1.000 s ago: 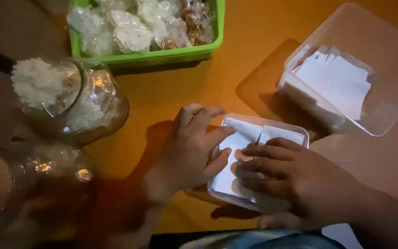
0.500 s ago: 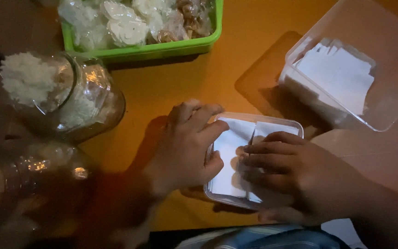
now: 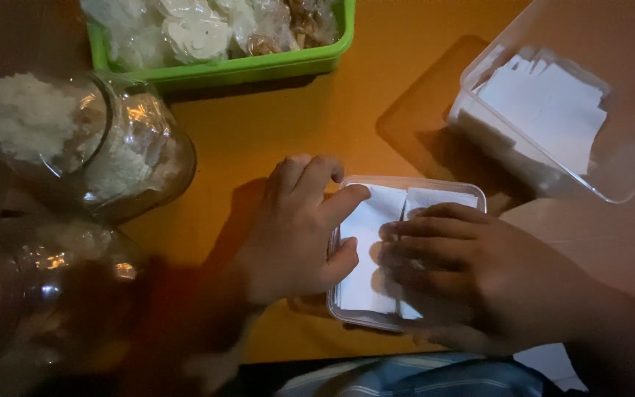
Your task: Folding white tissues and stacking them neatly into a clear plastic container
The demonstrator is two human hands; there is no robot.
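Surface: an orange tabletop (image 3: 273, 132), dimly lit, seen from above.
Small box: a shallow clear plastic rectangular container (image 3: 472, 192) lined with white paper sheets (image 3: 365, 250), just below centre, at about 5 o'clock.
Left hand (image 3: 295, 231): grips the container's left edge, thumb and forefinger hooked over the rim onto the paper, other fingers curled outside.
Right hand (image 3: 472, 268): lies flat, fingers together, pressing the paper down inside the container.
At 2 o'clock: a larger clear plastic tub (image 3: 626, 88) holding a stack of cut white paper squares (image 3: 545, 103), apart from the hands.
At 12 o'clock: a green plastic tray (image 3: 259, 68) of wrapped pale snacks.
At 9 o'clock: a clear glass jar (image 3: 141, 154) of white crumbly food, tilted.
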